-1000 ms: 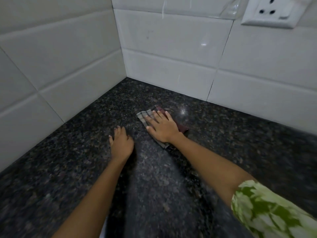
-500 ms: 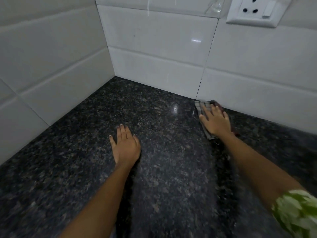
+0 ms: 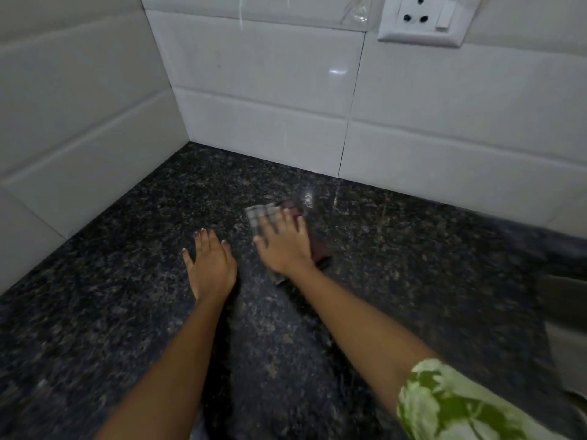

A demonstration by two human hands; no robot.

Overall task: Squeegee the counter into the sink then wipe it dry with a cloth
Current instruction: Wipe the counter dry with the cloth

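A dark speckled granite counter (image 3: 413, 265) fills the lower view and meets white tiled walls in a corner. My right hand (image 3: 284, 244) lies flat, palm down, pressing a checked grey and maroon cloth (image 3: 259, 213) onto the counter; the cloth shows past the fingertips and at the hand's right side. It is blurred by motion. My left hand (image 3: 211, 265) rests flat on the counter just left of it, fingers together, holding nothing. No squeegee and no sink are in view.
White wall tiles (image 3: 263, 90) close the counter at the back and at the left. A white socket plate (image 3: 422, 20) sits high on the back wall. A grey surface (image 3: 568, 312) shows at the right edge of the counter.
My right hand slid the cloth right toward the back wall, then back left, and now lies close to my left hand. The left hand stayed planted.
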